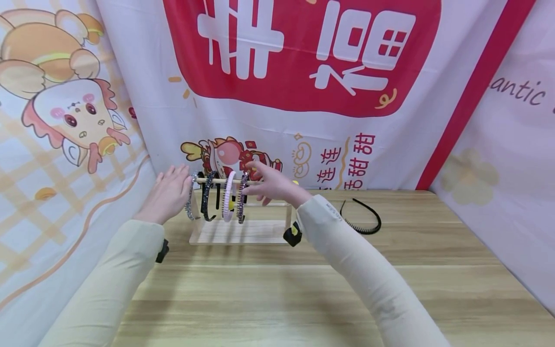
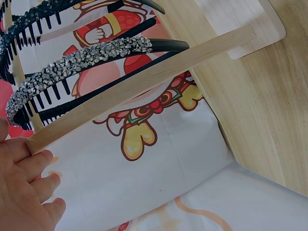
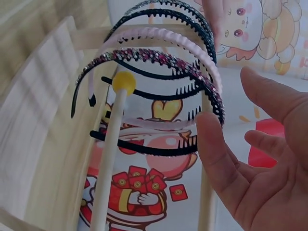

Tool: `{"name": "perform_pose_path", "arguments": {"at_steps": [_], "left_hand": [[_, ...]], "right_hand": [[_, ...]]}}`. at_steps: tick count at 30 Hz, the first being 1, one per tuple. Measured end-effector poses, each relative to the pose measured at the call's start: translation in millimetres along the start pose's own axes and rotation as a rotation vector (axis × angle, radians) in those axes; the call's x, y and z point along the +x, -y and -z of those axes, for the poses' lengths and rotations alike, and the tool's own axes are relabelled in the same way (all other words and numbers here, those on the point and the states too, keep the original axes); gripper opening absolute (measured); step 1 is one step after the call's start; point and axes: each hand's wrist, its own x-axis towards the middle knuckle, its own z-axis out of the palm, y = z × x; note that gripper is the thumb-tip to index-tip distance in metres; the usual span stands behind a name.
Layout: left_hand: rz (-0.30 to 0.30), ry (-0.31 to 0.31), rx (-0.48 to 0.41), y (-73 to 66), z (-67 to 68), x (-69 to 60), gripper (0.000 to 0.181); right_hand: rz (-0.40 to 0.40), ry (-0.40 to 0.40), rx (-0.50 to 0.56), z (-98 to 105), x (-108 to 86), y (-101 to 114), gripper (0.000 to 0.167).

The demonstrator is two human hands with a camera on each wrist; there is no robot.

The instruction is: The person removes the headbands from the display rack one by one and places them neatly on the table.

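Observation:
A wooden rack (image 1: 264,238) holds a row of toothed headbands on its upper bar. From the left these are a silver-studded headband (image 2: 79,61), a dark glittery headband (image 1: 206,198), a pale pink headband (image 1: 227,202) and a pink-and-silver jewelled headband (image 3: 150,57). My left hand (image 1: 170,193) touches the rack's left end by the silver-studded headband, its fingers nearly straight. At the jewelled headband, my right hand (image 1: 275,184) has its fingers spread apart. One right fingertip (image 3: 208,126) meets the bar close to that band's edge in the right wrist view.
On the table (image 1: 277,299), right of the rack, lies a plain black headband (image 1: 375,227). A lower dowel of the rack ends in a yellow ball (image 3: 124,83). Printed cloth (image 1: 143,120) hangs close behind the rack and along the left side.

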Motion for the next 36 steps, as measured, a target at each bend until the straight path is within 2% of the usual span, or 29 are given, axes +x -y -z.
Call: {"name": "perform_pose_path", "arguments": {"at_steps": [9,18,29,36], "left_hand": [[-0.004,-0.005,0.000,-0.1,-0.3,-0.3,0.054],[-0.003,-0.009,0.004,0.5,0.2,-0.7,0.054],[0.001,0.005,0.003,-0.8,1.6,-2.4,0.055],[0.004,0.007,0.001,-1.6,1.9,-2.8,0.056]], "right_hand": [[-0.026,-0.012,0.037,-20,4.1,-3,0.077],[-0.037,-0.072,0.055,-31,8.6,-1,0.074],[-0.025,-0.130,0.057,-36,11.4,-4,0.064],[-0.030,-0.131,0.070,-35,10.7,-4,0.061]]}}
